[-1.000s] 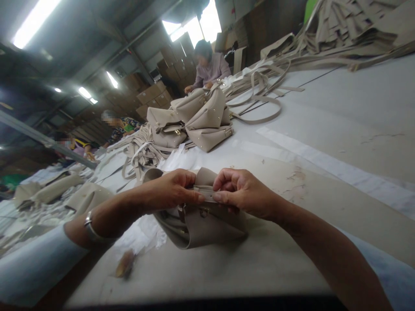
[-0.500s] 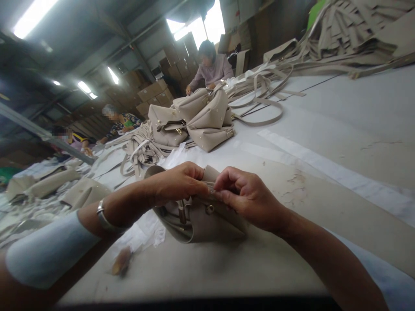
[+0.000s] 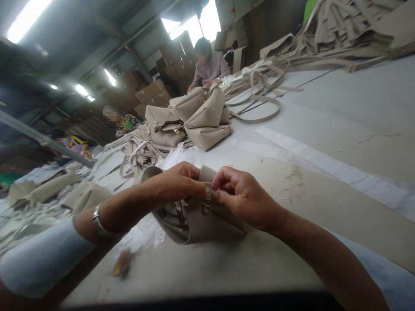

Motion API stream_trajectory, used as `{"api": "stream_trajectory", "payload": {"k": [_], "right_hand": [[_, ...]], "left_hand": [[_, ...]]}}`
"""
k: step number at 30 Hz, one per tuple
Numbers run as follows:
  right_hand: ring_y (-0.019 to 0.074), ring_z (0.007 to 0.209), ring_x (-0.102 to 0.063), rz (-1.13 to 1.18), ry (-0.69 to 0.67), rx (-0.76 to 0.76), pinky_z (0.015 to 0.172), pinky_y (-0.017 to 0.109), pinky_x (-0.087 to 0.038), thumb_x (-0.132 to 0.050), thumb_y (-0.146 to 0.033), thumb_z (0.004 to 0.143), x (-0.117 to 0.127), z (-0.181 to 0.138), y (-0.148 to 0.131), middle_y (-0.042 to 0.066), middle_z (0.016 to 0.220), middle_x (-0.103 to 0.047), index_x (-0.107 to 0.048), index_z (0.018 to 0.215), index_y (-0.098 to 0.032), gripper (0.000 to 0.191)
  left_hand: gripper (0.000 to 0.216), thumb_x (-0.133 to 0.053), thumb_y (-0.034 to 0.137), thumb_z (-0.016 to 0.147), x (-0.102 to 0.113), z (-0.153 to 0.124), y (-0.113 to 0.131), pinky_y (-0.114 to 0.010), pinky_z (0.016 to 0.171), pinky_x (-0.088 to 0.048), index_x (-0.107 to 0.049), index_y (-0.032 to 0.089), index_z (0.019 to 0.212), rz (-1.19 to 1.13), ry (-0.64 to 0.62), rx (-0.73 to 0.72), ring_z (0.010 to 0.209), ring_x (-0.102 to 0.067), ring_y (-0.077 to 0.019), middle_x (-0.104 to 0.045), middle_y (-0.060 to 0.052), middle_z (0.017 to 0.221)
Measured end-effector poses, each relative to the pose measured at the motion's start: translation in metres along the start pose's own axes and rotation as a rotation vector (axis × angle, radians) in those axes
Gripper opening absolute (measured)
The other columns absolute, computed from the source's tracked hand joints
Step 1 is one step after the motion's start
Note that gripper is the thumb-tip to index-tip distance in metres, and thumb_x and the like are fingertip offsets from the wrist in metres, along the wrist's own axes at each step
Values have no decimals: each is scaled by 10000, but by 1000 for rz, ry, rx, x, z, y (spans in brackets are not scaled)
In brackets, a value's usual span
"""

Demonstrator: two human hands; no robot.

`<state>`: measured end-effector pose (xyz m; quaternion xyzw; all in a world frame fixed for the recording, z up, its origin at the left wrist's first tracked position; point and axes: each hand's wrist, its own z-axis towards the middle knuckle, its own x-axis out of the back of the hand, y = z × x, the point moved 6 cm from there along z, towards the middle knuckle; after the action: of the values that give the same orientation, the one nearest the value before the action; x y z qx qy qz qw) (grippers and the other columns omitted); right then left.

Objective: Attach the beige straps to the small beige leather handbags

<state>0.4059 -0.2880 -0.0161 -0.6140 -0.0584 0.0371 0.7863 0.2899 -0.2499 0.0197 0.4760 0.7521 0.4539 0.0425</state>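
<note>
First: Left hand [image 3: 180,183] and right hand [image 3: 241,196] meet at the centre of the frame, and look, the left thumb has come in closer to the right one!

Second: It has. A second ago more of that pale top edge [image 3: 208,192] showed between them; now it's only a sliver.

First: And the bag [image 3: 214,229]?

Second: Hardly budged. It sits just below centre, on the table [image 3: 227,272], mouth gaping to the left, metal fitting [image 3: 206,209] right under the thumbs.

First: Fingers?

Second: Narrow on both sides, thumb against fingers, each hand pinching the bag's top edge. What the fingertips do behind it, I can't tell; they're hidden.

First: So what does that shift mean for the work?

Second: My read: both hands now concentrate on one short stretch of edge, with the pinch itself steadying the bag. A slack grip there could let the edge slip.

First: Meanwhile the pile of bags [image 3: 204,116], upper middle, stays put!
</note>
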Motion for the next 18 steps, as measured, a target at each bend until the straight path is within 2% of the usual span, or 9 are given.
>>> {"api": "stream_trajectory", "payload": {"k": [4,8,12,18], "right_hand": [[103,547,-486,-120,9,25,492,208,-344,-572,-138,759,-1,-1,0,-22,602,-550,-519,753,-176,65],[110,563,-489,-203,48,39,507,217,-345,-534,-111,765,1,-1,0,-17,625,-553,-510,768,-187,80],[113,589,-499,-141,34,50,531,220,-362,-550,-139,780,0,-1,2,-13,646,-562,-508,769,-186,64],[103,528,-454,-79,66,-39,482,214,-329,-608,-215,758,-1,2,11,-32,581,-532,-494,745,-188,118]], "left_hand": [[61,-613,169,659,-2,3,-1,-217,481,-390,-628,112,677,-13,-49,-21,492,-522,-108,-584,-7,579],[82,-630,199,669,0,5,-2,-212,471,-387,-620,118,675,3,-24,-17,484,-510,-100,-588,-8,600],[74,-609,191,666,-1,3,1,-207,475,-384,-623,118,668,34,-23,-17,500,-510,-99,-600,-13,618],[50,-587,142,629,-3,5,0,-178,435,-346,-603,126,674,9,52,-74,465,-477,-77,-575,16,578]]}}
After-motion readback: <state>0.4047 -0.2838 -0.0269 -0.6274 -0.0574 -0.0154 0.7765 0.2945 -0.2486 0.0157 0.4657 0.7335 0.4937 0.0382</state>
